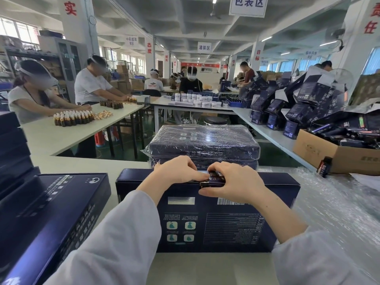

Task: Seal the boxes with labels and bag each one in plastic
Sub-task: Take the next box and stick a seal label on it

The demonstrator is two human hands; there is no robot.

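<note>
A dark blue box (207, 221) lies flat on the white table in front of me, printed side up. At the middle of its far edge sits a small dark label (214, 177) with pale print. My left hand (176, 171) presses its fingertips on the label's left part. My right hand (234, 182) curls over the label's right part, thumb against the box top. Just behind the box stands a stack of blue boxes wrapped in clear plastic (203, 145).
Another dark blue box (49, 214) lies at my left, with more stacked behind it (12, 145). Bubble wrap (337, 204) covers the table at right. A small bottle (324, 166) stands by a cardboard carton (337, 155). Other workers sit at tables beyond.
</note>
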